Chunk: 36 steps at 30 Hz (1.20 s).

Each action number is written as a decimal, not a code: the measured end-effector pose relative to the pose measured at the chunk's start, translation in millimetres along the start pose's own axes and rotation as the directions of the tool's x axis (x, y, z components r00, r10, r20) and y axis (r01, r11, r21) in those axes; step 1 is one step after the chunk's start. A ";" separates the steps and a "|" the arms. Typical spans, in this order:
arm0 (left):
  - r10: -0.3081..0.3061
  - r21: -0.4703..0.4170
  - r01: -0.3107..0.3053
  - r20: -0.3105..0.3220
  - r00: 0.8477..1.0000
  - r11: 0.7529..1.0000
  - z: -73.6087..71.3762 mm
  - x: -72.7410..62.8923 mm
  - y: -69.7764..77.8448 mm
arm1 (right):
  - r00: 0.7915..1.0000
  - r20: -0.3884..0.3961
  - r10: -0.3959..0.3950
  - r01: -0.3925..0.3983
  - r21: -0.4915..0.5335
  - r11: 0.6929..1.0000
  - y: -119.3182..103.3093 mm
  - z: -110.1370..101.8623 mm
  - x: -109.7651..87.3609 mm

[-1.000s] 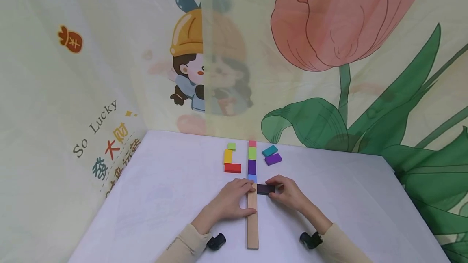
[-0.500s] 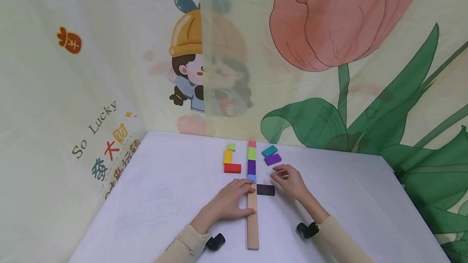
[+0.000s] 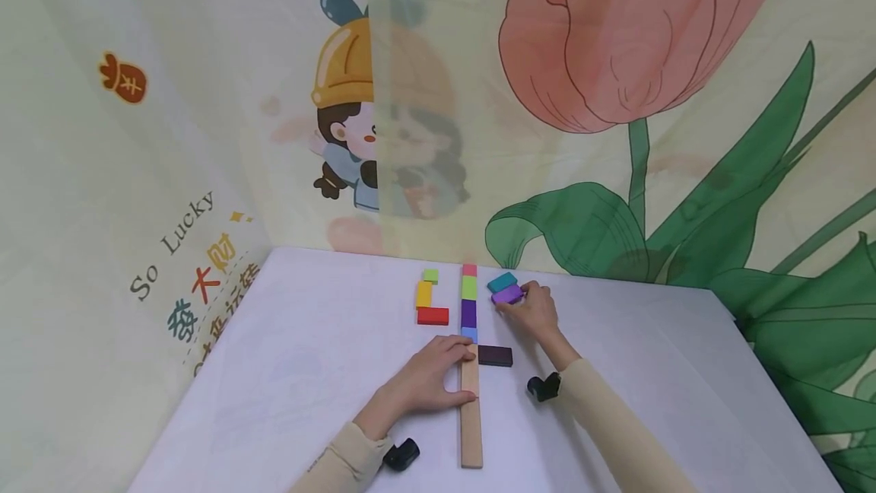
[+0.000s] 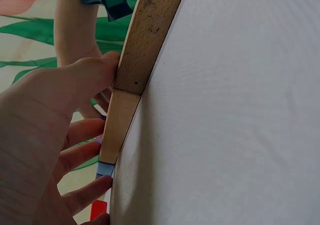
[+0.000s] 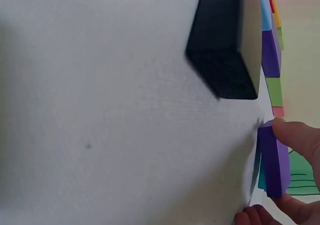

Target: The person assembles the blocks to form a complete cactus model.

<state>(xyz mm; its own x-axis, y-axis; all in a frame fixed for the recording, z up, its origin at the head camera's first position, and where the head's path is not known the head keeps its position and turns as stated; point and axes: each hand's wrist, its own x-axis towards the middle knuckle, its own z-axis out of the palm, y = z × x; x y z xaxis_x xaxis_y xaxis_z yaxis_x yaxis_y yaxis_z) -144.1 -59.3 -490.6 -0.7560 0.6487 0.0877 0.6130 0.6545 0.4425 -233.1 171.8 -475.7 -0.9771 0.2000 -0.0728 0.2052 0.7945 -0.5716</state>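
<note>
My right hand (image 3: pixel 538 315) pinches a purple block (image 5: pixel 272 160) by its two ends, thumb at one end and a finger at the other. A teal block (image 3: pixel 503 282) lies right beside it. My left hand (image 3: pixel 430 376) rests on the row of plain wooden blocks (image 3: pixel 471 432), thumb and fingertips touching them, fingers loosely extended. Beyond the wood the row continues with a light blue block (image 3: pixel 468 334), a dark purple block (image 3: pixel 468 313), a light green block (image 3: pixel 468 287) and a pink block (image 3: pixel 468 269). A black block (image 3: pixel 495 356) juts out sideways to the right of the row.
Left of the row lie a red block (image 3: pixel 433 316), a yellow block (image 3: pixel 424 294) and a small green block (image 3: pixel 430 275). A white cloth (image 3: pixel 308 326) covers the table, whose far edge meets a printed curtain (image 3: pixel 438 234). Each wrist carries a small black camera.
My right hand has left the black block, moved away from me toward the back, and taken hold of the purple block. The left hand stays on the wooden blocks.
</note>
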 end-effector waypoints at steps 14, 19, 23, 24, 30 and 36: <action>-0.001 -0.016 0.001 0.002 1.000 1.000 -2.4 0.1 -0.4 | 0.999 -0.014 0.053 -0.037 0.534 0.844 13.6 -3.1 11.3; -0.009 -0.033 0.009 0.009 1.000 0.999 -1.4 -0.3 1.2 | 0.993 0.114 -0.007 -0.047 0.461 0.886 24.9 -14.9 4.4; -0.012 -0.028 0.012 0.008 1.000 1.000 -1.9 -1.4 2.3 | 0.969 0.243 -0.051 -0.052 0.400 0.915 33.9 -21.7 -1.1; -0.011 -0.025 0.011 0.005 1.000 1.000 -2.3 -1.6 2.4 | 0.961 0.269 -0.062 -0.049 0.386 0.921 34.9 -22.8 -2.6; -0.011 -0.026 0.011 0.003 1.000 1.000 -3.8 -1.7 3.0 | 0.944 0.318 -0.083 -0.037 0.355 0.934 37.4 -22.9 -6.5; -0.019 -0.034 0.020 0.016 1.000 0.999 -3.4 -1.6 3.5 | 0.943 0.325 -0.072 -0.044 0.337 0.941 39.7 -19.5 -7.3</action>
<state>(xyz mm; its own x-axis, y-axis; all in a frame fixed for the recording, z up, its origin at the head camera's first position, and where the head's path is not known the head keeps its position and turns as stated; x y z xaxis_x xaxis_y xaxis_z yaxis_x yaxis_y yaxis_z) -141.5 -59.4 -486.1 -0.7639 0.6420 0.0650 0.5897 0.6536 0.4744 -216.8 213.1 -481.9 -0.9545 -0.0552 -0.2930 0.2170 0.5453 -0.8097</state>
